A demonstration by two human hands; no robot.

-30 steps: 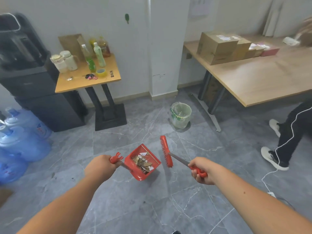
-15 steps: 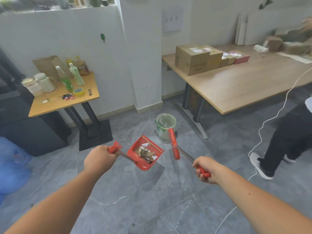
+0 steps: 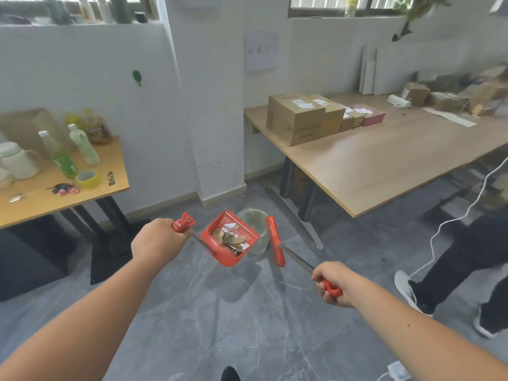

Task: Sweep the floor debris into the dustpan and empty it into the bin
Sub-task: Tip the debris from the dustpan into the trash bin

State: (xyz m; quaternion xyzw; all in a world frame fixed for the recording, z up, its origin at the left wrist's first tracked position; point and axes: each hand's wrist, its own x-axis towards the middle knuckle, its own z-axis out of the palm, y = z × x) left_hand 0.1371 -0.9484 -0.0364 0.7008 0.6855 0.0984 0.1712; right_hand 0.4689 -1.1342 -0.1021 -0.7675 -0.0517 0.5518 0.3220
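My left hand (image 3: 158, 242) grips the red handle of a red dustpan (image 3: 222, 257), held up off the grey floor. Dry leaves and paper scraps (image 3: 232, 239) lie in its pan. The dustpan's far edge overlaps a small pale-green bin (image 3: 258, 218) lined with a clear bag, standing on the floor behind it. My right hand (image 3: 334, 283) grips the red handle of a brush whose red head (image 3: 276, 244) hangs just right of the dustpan, in front of the bin's right side.
A small wooden table (image 3: 90, 193) with bottles, a kettle and tape stands at the left on a black base. A long wooden desk (image 3: 384, 166) with cardboard boxes runs along the right. Another person's legs and white shoe (image 3: 409, 292) stand at the right, beside a white cable.
The view has moved closer to the bin and tilted up. The dustpan and brush head have come forward until they overlap the bin; both hands keep their grips.
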